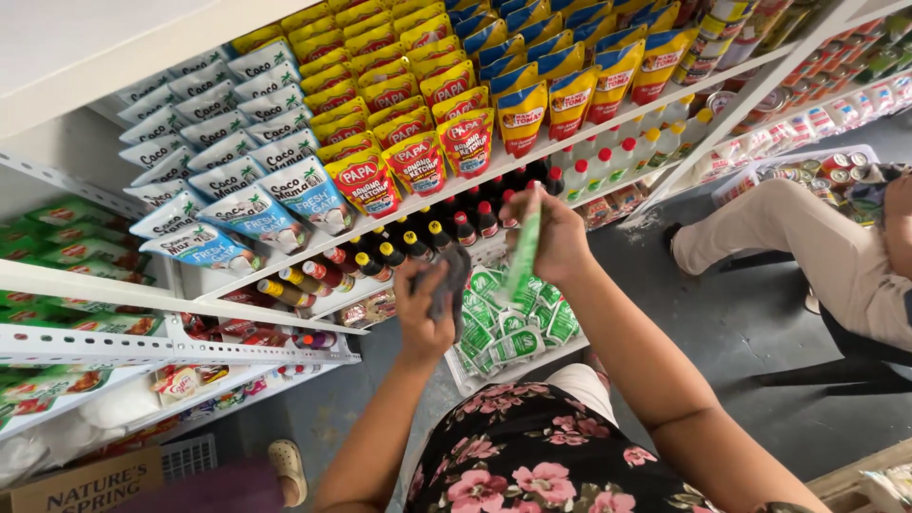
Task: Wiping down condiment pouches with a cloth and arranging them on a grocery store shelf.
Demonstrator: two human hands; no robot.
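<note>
Shop aisle, seen from above. White metal shelving [285, 318] w/ slotted uprights runs diagonally across the view, stocked in tight rows: pale blue-white pouches [237, 142], yellow-red sauce pouches [399, 104], dark bottles w/ red and yellow caps [418, 237]. Green packets [66, 237] at left. Floor [722, 313] grey concrete, dusty. Cardboard box [85, 484] bottom left. Light even, no hard shadows.

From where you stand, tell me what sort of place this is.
Most likely a small grocery shop. White metal shelves carry rows of yellow sauce pouches and dark bottles, and a white tray of green sachets sits on the floor.
</note>
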